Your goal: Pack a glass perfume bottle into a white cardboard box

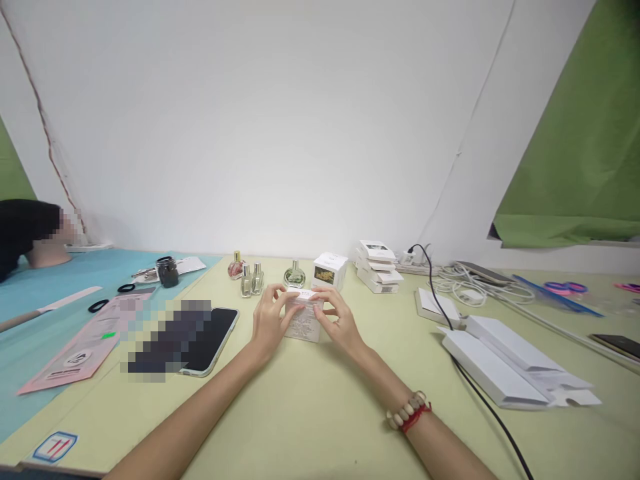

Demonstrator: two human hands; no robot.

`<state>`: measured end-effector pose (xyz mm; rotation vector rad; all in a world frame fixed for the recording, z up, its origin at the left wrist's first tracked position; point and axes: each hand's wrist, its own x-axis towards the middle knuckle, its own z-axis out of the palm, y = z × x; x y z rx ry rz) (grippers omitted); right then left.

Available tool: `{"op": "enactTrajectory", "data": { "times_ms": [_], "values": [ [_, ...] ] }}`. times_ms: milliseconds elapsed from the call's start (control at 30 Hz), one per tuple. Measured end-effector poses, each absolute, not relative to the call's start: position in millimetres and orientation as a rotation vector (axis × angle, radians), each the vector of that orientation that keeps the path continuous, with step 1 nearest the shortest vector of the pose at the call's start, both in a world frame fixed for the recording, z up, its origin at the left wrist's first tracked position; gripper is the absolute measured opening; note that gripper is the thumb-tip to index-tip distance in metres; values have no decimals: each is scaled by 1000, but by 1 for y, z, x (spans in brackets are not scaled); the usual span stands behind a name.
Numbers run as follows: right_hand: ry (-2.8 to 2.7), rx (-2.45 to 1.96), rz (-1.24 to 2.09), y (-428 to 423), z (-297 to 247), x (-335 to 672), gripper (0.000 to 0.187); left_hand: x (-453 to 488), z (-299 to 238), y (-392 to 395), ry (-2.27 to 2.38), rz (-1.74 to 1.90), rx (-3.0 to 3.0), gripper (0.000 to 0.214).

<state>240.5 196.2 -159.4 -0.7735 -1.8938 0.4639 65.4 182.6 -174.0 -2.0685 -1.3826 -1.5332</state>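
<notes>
Both my hands hold a small white patterned box (304, 323) that stands on the pale green table (320, 407). My left hand (269, 319) grips its left side with fingers curled at the top flap. My right hand (338, 317) pinches the top right edge; that wrist wears a bead and red-string bracelet (409, 411). Just behind the box stand small glass perfume bottles (251, 279), a round bottle (295, 275) and a white box with a yellow picture (329, 271).
A phone (209, 340) lies left of my hands beside a pink sheet (85, 343). Stacked white boxes (379, 266) sit at the back. Flat white cartons (505, 360), a black cable (475, 393) and white cords (475, 283) fill the right. Another person leans at far left (27, 237).
</notes>
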Motion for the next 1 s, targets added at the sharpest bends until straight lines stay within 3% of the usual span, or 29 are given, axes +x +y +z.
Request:
{"op": "enactTrajectory", "data": {
  "times_ms": [100, 233, 267, 367, 433, 500, 633, 733, 833, 1000],
  "values": [
    [-1840, -794, 464, 194, -159, 240, 22, 65, -176, 183, -1472, -1575, -2230, 34],
    [-1699, -772, 842, 190, -161, 234, 40, 76, -183, 178, -1376, -1560, -2674, 99],
    [-1675, -776, 894, 190, -162, 232, 42, 79, -185, 177, -1330, -1582, -2806, 103],
    [-1678, -911, 687, 196, -171, 232, 46, 83, -194, 181, -1436, -1591, -3068, 66],
    [-1698, -1000, 557, 203, -178, 237, 60, 78, -199, 188, -1672, -1578, -3087, 49],
    [-1781, -980, 639, 211, -187, 244, 70, 69, -203, 196, -1700, -1469, -3114, 51],
    [-1991, -878, 883, 226, -201, 253, 57, 57, -207, 201, -1813, -1163, -2733, 65],
    [-1945, -1124, 706, 239, -206, 254, 51, 60, -209, 197, -1929, -927, -2581, 69],
    [-1815, -1347, 482, 252, -208, 252, 50, 65, -209, 194, -1943, -690, -2537, 60],
    [-1620, -1472, 306, 267, -210, 250, 58, 68, -210, 193, -1919, -568, -2496, 51]
  ]
}}
